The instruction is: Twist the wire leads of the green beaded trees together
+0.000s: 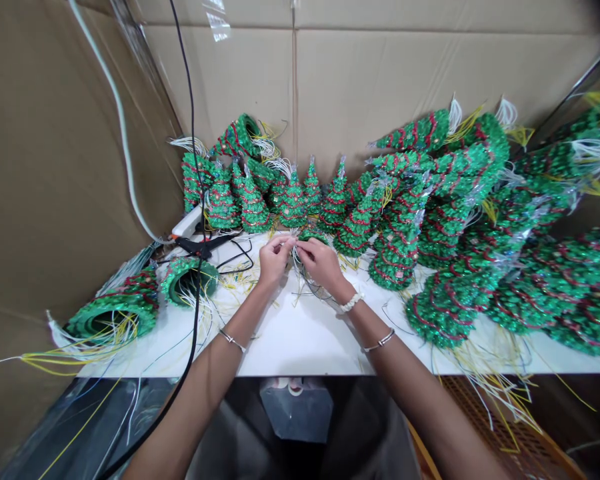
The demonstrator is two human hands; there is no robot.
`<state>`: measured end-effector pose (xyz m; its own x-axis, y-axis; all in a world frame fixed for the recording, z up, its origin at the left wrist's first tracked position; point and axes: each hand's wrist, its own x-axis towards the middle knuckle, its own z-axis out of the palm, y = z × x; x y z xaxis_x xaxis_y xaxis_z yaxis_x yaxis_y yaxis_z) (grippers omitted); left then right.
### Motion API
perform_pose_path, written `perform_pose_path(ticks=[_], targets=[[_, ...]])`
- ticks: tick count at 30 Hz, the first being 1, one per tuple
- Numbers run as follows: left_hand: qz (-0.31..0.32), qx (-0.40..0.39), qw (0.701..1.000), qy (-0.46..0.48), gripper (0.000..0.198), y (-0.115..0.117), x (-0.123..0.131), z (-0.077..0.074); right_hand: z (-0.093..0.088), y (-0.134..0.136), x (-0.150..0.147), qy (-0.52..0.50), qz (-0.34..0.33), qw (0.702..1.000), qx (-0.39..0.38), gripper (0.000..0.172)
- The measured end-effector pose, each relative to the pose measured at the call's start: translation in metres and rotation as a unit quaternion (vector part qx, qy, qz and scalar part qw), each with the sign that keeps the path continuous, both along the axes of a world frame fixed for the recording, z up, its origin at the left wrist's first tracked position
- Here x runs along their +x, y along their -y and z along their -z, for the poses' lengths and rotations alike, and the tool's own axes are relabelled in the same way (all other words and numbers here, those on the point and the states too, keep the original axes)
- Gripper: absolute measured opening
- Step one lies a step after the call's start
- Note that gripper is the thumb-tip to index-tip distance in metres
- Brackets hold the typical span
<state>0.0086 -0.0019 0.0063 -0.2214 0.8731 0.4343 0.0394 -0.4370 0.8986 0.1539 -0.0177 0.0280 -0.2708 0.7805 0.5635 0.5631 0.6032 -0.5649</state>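
I watched the left hand [275, 261] and the right hand [323, 268] pinch nearly shut on a bunch of thin wires [297, 256], which hung down toward the body just in front of a small green tinsel tree [312, 235], both hands about equally near it.

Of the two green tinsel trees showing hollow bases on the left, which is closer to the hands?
The tree crossed by the black cable is closer to the left hand; the other tree lies farther left at the table's edge.
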Motion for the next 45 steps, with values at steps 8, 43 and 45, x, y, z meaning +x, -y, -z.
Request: perform_pose_path(ticks=[8, 43, 45], targets=[[0.012, 0.035, 0.999, -0.023, 0.03, 0.0, -0.004, -0.002, 0.013, -0.02, 0.001, -0.19, -0.153, 0.955, -0.166, 0.042], [0.057, -0.027, 0.992, -0.111, 0.025, 0.009, -0.016, -0.019, 0.02, -0.012, -0.004, -0.142, -0.102, 0.971, -0.161, 0.044], [0.048, -0.022, 0.993, -0.103, 0.024, 0.007, -0.015, -0.018, 0.018, -0.01, -0.004, -0.117, -0.091, 0.979, -0.137, 0.041]])
